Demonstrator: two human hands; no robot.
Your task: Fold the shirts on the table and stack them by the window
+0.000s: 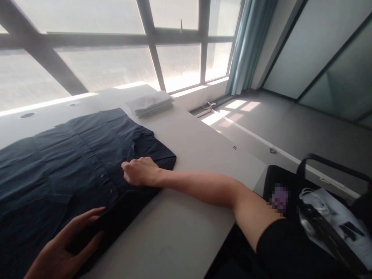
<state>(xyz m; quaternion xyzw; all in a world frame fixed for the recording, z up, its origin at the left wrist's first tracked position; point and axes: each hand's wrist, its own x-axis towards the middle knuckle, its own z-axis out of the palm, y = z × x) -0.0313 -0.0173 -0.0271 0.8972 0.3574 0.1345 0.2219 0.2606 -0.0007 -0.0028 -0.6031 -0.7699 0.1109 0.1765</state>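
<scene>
A dark navy button-up shirt lies spread on the white table, its buttoned placket running toward me. My right hand reaches across from the right and is closed on the cloth near the shirt's right end; its fingertips are partly hidden. At the lower left, my left hand rests against the shirt's near edge. Its thumb and fingers are apart, with dark fabric visible between them. Close to the right hand, part of the shirt forms a raised, angled fold.
Folded white cloths are stacked at the table's far side by the windows. A black chair or bag stands at the right, beside a clear plastic bag. A blue curtain hangs beyond, and a cable lies near the wall.
</scene>
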